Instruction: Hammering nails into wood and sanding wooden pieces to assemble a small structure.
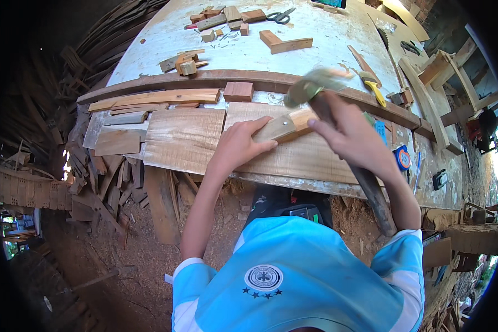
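Note:
My left hand (pixel 239 145) is closed on the near left end of a short wooden block (pixel 282 127). A small round metal spot, perhaps a nail head, shows on its upper face. The block rests over a wide, pale wooden board (pixel 310 157) on the bench. My right hand (pixel 351 131) grips a hammer close to its head, and the dark wooden handle (pixel 373 202) runs back beside my right forearm. The hammer head (pixel 304 93) is smeared by motion, above and just beyond the block. The block's far right end is partly hidden by my right hand.
A long wooden rail (pixel 188 80) crosses the bench behind the boards. Beyond it lie wood offcuts (pixel 227 19), scissors (pixel 281 16), an L-shaped wooden piece (pixel 288 43) and a yellow-handled saw (pixel 375 93). A blue tape measure (pixel 402 157) sits at the right. Scrap wood piles up at the left.

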### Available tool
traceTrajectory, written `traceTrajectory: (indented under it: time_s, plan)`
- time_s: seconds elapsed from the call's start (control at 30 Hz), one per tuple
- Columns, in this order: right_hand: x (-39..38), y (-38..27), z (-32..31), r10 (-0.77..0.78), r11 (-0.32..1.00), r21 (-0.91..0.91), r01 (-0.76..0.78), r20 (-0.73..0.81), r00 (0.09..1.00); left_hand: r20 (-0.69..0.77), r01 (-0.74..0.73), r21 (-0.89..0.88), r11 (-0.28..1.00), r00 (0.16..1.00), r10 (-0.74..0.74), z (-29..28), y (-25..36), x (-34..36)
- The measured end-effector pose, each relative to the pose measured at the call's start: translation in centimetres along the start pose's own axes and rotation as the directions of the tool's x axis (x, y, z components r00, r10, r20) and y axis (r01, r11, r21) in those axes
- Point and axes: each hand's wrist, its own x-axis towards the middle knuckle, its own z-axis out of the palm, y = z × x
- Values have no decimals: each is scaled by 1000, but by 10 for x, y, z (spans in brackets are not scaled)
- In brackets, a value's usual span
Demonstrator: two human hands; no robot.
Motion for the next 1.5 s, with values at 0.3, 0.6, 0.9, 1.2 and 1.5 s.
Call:
traceTrajectory:
  time_s: [0.3,0.6,0.9,1.2,1.5]
  plan:
    - [7,41,47,-223,974,-95,208,-199,954,-20,-14,-52,999,1000,13,-2,5,-1]
    - [-12,-11,6,-198,947,169,274,-365,910,-20,-8,-3,1000,1000,8,-2,9,-1]
    - [-3,20,36,-75,994,67,90,-202,977,9,6,8,1000,1000,-6,0,0,-1]
    - [7,44,68,-107,991,53,121,-215,971,41,50,-45,998,998,-48,-5,10,3]
    - [-19,-3,26,-119,961,189,203,-381,917,6,-17,18,1000,1000,17,0,6,0]
